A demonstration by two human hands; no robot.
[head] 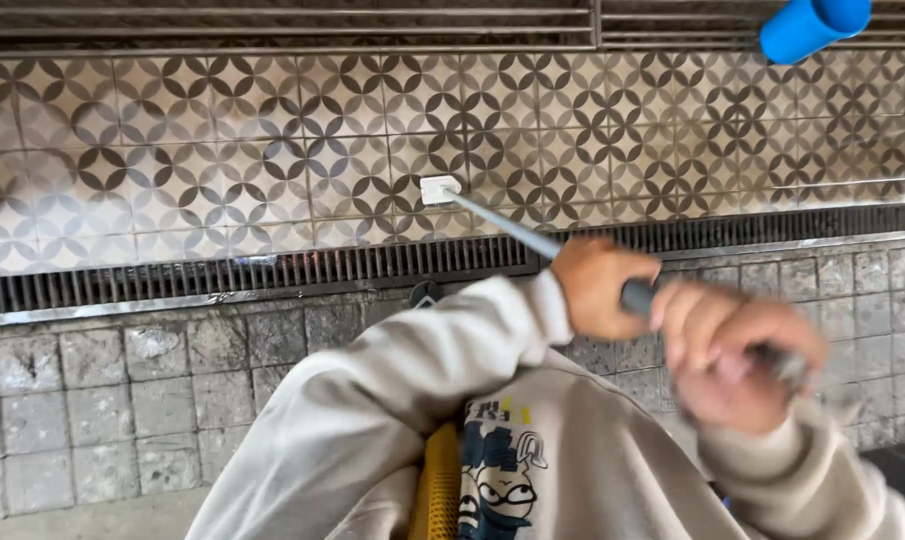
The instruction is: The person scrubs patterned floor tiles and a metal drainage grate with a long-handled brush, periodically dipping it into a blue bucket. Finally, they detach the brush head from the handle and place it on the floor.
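Centre of the frame: the white pad [440, 189] at the tool's far end presses on the patterned tiled floor [223, 150], just above the dark drain grate [273, 268]. From it the grey pole [508, 227] slants down to the right. The left hand [595, 287] is clenched around the pole, nearer the pad; the blurred right hand [738, 350] grasps the pole's tail at right.

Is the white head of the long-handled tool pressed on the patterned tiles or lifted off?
On the tiles, as far as shows: the white head lies against the patterned tiles, no gap visible. Left hand and right hand grip the handle.
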